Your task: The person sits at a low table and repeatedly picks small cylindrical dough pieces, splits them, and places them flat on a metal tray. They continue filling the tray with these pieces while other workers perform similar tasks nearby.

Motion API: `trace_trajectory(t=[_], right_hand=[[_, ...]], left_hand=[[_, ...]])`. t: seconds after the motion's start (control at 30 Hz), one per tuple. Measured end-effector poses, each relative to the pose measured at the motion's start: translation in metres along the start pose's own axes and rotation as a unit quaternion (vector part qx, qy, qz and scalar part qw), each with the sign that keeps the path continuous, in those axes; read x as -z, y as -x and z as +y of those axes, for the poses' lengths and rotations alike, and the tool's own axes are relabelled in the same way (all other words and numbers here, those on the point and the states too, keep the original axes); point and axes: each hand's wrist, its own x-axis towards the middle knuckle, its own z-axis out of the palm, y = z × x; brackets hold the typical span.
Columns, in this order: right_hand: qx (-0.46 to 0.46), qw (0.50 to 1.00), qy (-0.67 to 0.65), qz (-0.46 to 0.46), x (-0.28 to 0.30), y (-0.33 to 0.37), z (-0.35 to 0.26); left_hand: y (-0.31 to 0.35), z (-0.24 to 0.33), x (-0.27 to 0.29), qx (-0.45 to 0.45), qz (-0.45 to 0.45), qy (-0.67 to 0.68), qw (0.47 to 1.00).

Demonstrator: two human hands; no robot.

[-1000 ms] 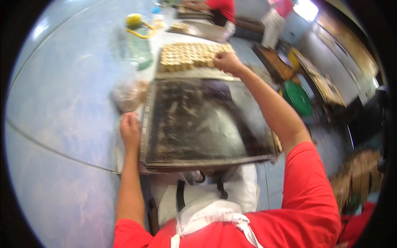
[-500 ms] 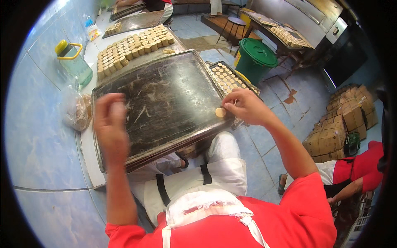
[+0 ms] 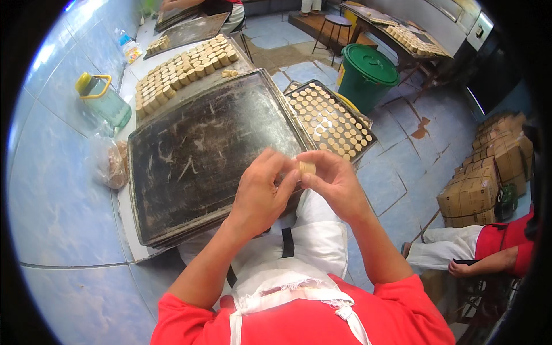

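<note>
A short, pale beige cylinder (image 3: 307,168), like a small stack of round dough pieces, is pinched between the thumb and fingers of my right hand (image 3: 335,181). My left hand (image 3: 260,187) meets it from the left, thumb and fingers bent together in a pinch. Whatever lies between the left fingertips is hidden. Both hands hover over the near right corner of a dark, scratched baking tray (image 3: 213,155). Beyond my right hand, a second tray (image 3: 352,156) carries rows of flat beige rounds. Many similar cylinders (image 3: 190,66) stand packed on a board behind the dark tray.
A green lidded bin (image 3: 371,63) stands past the second tray. On the left are a yellow-lidded water jug (image 3: 106,100) and a plastic bag (image 3: 109,161) by the wall. Cardboard boxes (image 3: 468,192) sit at right, near a seated person in red (image 3: 500,241). Another person works farther back.
My left hand has come right from the tray's left side to meet my right hand. My right hand has moved slightly nearer, now holding the beige cylinder. The view has shifted, showing more of the second tray.
</note>
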Motion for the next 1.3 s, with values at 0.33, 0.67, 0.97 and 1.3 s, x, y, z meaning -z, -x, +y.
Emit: trace_trajectory(t=[0.33, 0.67, 0.97, 1.3], right_hand=[[-0.029, 0.999, 0.008, 0.016, 0.009, 0.003, -0.004], [-0.013, 0.998, 0.049, 0.032, -0.004, 0.012, -0.005], [-0.057, 0.996, 0.073, -0.013, -0.028, 0.004, -0.004], [0.008, 0.959, 0.284, -0.027, -0.048, -0.008, -0.007]], left_hand=[[-0.007, 0.007, 0.016, -0.014, 0.009, -0.002, 1.0], [-0.001, -0.013, 0.019, -0.05, 0.05, -0.193, 0.979], [0.02, -0.011, 0.039, -0.012, 0.002, -0.003, 1.0], [0.03, -0.01, 0.055, 0.071, 0.003, 0.068, 0.995]])
